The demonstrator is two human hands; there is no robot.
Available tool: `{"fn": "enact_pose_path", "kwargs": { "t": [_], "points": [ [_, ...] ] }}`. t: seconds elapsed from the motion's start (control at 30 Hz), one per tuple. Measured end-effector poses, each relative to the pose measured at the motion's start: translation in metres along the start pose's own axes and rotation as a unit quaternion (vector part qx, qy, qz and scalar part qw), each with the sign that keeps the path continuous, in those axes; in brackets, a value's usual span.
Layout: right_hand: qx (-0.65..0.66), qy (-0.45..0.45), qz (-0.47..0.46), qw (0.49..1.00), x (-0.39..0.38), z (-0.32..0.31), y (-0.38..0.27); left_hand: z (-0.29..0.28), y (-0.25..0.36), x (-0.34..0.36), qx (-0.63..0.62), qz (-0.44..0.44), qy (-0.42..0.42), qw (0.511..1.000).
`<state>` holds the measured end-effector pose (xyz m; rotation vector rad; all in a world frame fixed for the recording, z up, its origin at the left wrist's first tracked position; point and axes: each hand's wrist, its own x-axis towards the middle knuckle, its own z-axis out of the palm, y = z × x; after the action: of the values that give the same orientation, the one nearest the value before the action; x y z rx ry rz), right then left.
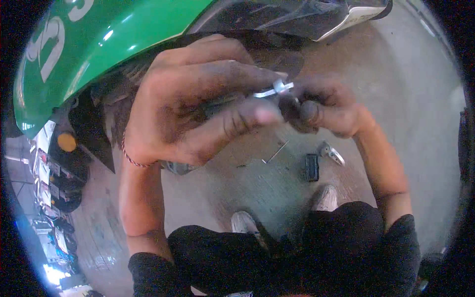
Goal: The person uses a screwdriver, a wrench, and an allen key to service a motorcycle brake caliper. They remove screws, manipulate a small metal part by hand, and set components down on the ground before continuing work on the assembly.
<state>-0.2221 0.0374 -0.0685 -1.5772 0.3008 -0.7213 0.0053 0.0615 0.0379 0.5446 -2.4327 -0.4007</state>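
My left hand (198,99) is raised in front of me, thumb and forefinger closed on a small silver metal piece (277,89). This piece is narrow and bright, with a wider part near its right end. Against that end is my right hand (329,106), its fingers bent and pressed together. Its fingertips are dark and blurred, so whatever they pinch cannot be made out. Both hands are held close to each other, above the floor and near the green body panel (123,44) of a vehicle.
On the floor (222,198) lie a thin metal rod tool (275,152), a black rectangular tray-like box (311,167) and a silver-handled tool (333,154). My shoes (244,222) stand below them. A dark vehicle part with a pale edge (346,22) juts out at the top. Parked vehicles (64,190) line the left.
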Motion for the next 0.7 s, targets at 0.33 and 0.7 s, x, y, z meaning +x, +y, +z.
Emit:
{"fn": "enact_pose_path", "kwargs": {
  "t": [0.33,0.7],
  "points": [
    [-0.480,-0.135,0.166,0.851,0.054,-0.027,-0.143,-0.004,-0.002,-0.014,-0.131,-0.091,0.013,0.987],
    [-0.744,-0.083,0.163,0.643,0.119,0.119,-0.219,0.020,-0.025,-0.004,-0.147,0.034,0.057,0.987]
  ]
}}
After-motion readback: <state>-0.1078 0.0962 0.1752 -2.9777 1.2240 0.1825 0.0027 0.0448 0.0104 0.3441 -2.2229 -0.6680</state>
